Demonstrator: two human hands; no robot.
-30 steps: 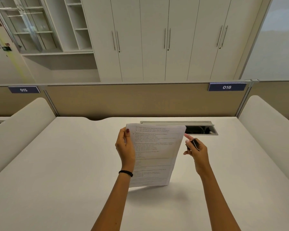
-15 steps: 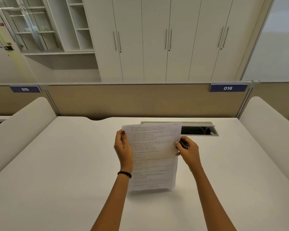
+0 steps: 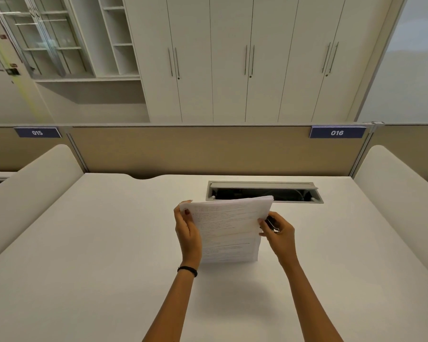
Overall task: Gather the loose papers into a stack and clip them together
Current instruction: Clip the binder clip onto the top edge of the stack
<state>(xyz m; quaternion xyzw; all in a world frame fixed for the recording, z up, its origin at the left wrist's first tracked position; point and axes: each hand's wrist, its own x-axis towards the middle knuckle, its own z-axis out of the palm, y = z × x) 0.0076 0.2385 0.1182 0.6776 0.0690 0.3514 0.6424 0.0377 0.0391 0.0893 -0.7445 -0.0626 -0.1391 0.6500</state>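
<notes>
A stack of printed white papers (image 3: 226, 230) stands on its bottom edge on the white desk (image 3: 97, 243), leaning back a little. My left hand (image 3: 187, 229) grips the stack's left edge, thumb on the front. My right hand (image 3: 278, 233) pinches the right edge and also holds a black binder clip (image 3: 271, 222) between its fingers, beside the paper's edge. The clip is partly hidden by my fingers, so I cannot tell whether it bites the paper.
An open cable tray slot (image 3: 265, 192) lies in the desk right behind the papers. Beige partition panels (image 3: 208, 149) with labels 015 and 016 close the back; padded side dividers (image 3: 393, 193) flank the desk. White cupboards stand beyond.
My right hand came in from the side with the clip and took the stack's right edge. The stack dropped until its bottom edge rests on the desk.
</notes>
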